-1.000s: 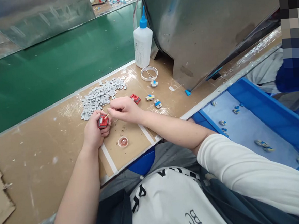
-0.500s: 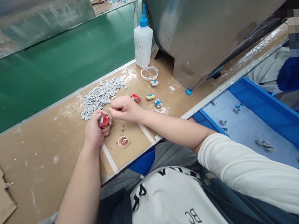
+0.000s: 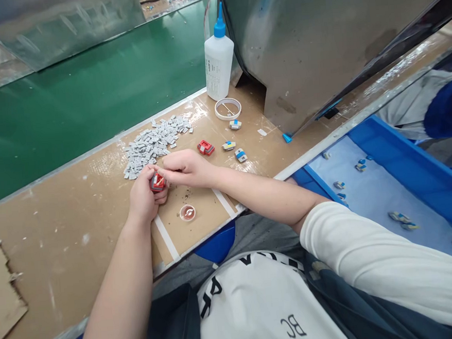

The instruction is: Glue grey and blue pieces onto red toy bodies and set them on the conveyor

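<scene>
My left hand (image 3: 143, 193) is closed around a small red and grey plastic part (image 3: 158, 182), its red recessed face turned up. Over that face, my right hand (image 3: 183, 168) pinches a thin pale stick (image 3: 161, 181) whose tip is at the red recess. The fingers partly hide both part and stick. Behind my hands spreads a heap of small grey flat pieces (image 3: 154, 143). A second red and grey part (image 3: 206, 147) lies just beyond my right hand. Nearer my body stands a small round clear cup (image 3: 187, 212) with reddish-brown liquid.
A white bottle with a blue nozzle (image 3: 219, 61) stands at the back beside a metal housing (image 3: 317, 39). A white ring (image 3: 228, 109) holds a stick. Several grey, blue and yellow pieces (image 3: 241, 155) lie nearby. At right is a blue tray (image 3: 406, 151); torn cardboard (image 3: 3, 298) lies left.
My right hand has moved slightly left and closer to the left hand, bringing the stick further over the red face. The view has shifted a little.
</scene>
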`<state>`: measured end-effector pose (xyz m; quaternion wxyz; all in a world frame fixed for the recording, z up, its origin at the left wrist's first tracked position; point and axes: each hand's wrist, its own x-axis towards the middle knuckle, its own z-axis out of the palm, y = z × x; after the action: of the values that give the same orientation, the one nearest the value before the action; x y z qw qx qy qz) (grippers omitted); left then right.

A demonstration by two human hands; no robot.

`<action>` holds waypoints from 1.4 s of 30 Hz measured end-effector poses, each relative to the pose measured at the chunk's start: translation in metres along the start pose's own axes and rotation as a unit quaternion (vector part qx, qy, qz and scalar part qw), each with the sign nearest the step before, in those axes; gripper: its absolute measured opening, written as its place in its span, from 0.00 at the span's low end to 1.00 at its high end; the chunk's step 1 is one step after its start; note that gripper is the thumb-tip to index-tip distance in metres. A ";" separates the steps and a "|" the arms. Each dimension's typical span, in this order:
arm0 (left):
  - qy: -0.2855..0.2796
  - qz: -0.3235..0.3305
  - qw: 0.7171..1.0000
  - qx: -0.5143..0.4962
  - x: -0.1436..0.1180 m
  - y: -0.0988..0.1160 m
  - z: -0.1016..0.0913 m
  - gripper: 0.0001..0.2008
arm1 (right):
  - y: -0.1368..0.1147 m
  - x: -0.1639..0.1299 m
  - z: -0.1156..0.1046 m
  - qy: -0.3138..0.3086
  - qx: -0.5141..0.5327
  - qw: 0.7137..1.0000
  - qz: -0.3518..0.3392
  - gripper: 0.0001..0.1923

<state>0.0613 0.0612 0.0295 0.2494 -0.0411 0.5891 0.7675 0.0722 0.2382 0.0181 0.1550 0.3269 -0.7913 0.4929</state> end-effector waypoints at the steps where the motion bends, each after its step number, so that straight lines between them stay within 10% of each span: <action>1: -0.002 -0.001 1.000 -0.003 0.000 0.000 0.000 0.07 | -0.001 0.000 0.000 0.003 0.000 1.000 -0.002 0.24; 15: -0.031 0.001 1.000 0.003 0.000 0.000 0.000 0.06 | 0.012 0.001 0.001 0.099 -0.008 0.995 0.025 0.23; 42: -0.024 0.009 1.000 0.001 0.005 -0.004 -0.008 0.07 | 0.004 0.000 0.000 0.043 0.027 0.999 0.004 0.26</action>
<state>0.0571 0.0560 0.0221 0.2564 -0.0173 0.5845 0.7696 0.0693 0.2395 0.0152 0.1778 0.3060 -0.7716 0.5285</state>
